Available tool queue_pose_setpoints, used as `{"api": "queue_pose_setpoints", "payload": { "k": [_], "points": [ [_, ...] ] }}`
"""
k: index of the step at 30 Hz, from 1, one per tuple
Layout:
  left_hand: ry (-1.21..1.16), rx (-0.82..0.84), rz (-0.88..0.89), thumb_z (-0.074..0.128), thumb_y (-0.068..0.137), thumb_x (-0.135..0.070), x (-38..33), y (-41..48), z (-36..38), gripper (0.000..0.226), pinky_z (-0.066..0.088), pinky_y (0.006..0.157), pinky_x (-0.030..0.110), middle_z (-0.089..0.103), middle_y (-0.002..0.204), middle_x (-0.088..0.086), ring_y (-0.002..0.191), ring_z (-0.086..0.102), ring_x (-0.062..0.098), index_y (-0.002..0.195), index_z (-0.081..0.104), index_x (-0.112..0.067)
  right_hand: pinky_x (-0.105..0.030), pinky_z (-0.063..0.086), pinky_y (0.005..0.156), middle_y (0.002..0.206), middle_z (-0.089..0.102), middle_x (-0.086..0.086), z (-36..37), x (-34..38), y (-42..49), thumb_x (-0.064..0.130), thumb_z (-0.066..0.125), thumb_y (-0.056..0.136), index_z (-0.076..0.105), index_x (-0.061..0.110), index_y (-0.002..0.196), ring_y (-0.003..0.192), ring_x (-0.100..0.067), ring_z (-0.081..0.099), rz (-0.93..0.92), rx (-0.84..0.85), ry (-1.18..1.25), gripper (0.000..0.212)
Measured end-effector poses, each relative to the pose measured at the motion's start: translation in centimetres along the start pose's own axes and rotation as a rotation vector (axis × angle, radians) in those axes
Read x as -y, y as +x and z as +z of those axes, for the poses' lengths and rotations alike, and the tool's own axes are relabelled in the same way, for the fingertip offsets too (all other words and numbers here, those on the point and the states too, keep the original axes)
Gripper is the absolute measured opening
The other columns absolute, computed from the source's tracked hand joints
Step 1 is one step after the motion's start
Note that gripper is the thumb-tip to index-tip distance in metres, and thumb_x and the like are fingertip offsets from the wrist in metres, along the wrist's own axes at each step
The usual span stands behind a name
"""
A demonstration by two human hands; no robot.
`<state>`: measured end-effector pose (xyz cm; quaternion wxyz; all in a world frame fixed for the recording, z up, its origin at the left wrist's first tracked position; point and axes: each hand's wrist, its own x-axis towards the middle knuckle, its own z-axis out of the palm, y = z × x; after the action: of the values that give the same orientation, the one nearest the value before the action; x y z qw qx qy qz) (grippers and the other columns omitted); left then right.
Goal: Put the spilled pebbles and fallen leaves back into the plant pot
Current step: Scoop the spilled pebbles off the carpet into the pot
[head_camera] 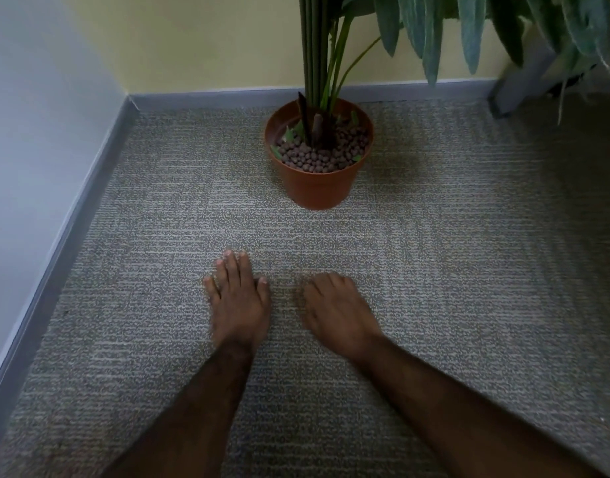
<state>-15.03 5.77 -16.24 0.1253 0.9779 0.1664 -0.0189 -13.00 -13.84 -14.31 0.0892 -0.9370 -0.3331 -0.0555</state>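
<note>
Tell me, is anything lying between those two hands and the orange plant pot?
Nothing visible does. Only grey woven carpet lies between the left hand, the right hand and the upright round orange plastic plant pot filled with brown pebbles.

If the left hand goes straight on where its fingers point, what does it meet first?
The left hand likely passes left of the round orange-brown plastic pot and meets the grey skirting board first.
</note>
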Motion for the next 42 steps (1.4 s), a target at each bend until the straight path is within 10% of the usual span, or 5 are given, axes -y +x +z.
{"api": "queue_pose_setpoints", "payload": {
  "k": [9, 13, 19, 33, 42],
  "points": [
    [0.047, 0.099, 0.295, 0.010, 0.106, -0.051, -3.6, 0.5, 0.8, 0.066, -0.004, 0.126, 0.053, -0.007, 0.172, 0.003, 0.158, -0.013, 0.022, 0.165, 0.002, -0.022, -0.047, 0.033, 0.119, 0.149, 0.051, -0.011, -3.3, -8.5, -1.6, 0.028, 0.037, 0.105, 0.054, 0.009, 0.142, 0.141, -0.027, 0.041, 0.376, -0.108, 0.408, 0.044],
    [0.056, 0.168, 0.624, 0.008, 0.102, -0.062, -3.2, 0.4, 0.9, 0.070, 0.002, 0.126, 0.052, -0.006, 0.172, -0.006, 0.157, -0.016, 0.014, 0.164, 0.004, -0.029, -0.042, 0.007, 0.128, 0.171, 0.011, -0.003, -2.2, -8.6, -4.2, 0.056, 0.019, 0.104, 0.018, 0.017, 0.163, 0.158, -0.017, 0.000, 0.214, 0.235, 0.234, 0.071],
    [0.009, 0.210, 0.829, 0.021, 0.092, -0.085, -4.3, -1.7, 1.3, 0.098, 0.004, 0.128, 0.044, 0.001, 0.172, -0.003, 0.158, -0.010, 0.010, 0.164, 0.012, -0.020, -0.042, 0.003, 0.128, 0.172, -0.002, -0.007, -1.3, -7.6, -6.1, 0.070, 0.023, 0.100, 0.003, 0.011, 0.163, 0.158, -0.018, -0.011, -0.048, 0.322, 0.118, 0.088],
    [-0.046, 0.022, 0.846, 0.050, 0.094, -0.068, -5.2, -4.0, 1.6, 0.065, 0.035, 0.113, 0.041, 0.053, 0.144, 0.003, 0.133, 0.048, 0.025, 0.136, 0.056, -0.018, -0.035, -0.005, 0.128, 0.171, -0.005, -0.011, -2.0, -7.7, -7.7, 0.061, 0.046, 0.095, 0.001, 0.009, 0.163, 0.158, -0.020, -0.009, -0.215, 0.361, 0.145, 0.097],
    [-0.021, -0.090, 0.722, 0.054, 0.096, -0.037, -6.4, -3.4, 1.6, 0.026, 0.047, 0.089, 0.045, 0.059, 0.105, 0.008, 0.097, 0.057, 0.031, 0.106, 0.063, -0.013, -0.042, 0.017, 0.127, 0.158, 0.037, -0.021, -0.9, -5.2, -4.5, 0.050, 0.055, 0.092, 0.039, -0.002, 0.150, 0.150, -0.035, 0.031, -0.095, 0.223, 0.156, 0.080]
  ]
}}
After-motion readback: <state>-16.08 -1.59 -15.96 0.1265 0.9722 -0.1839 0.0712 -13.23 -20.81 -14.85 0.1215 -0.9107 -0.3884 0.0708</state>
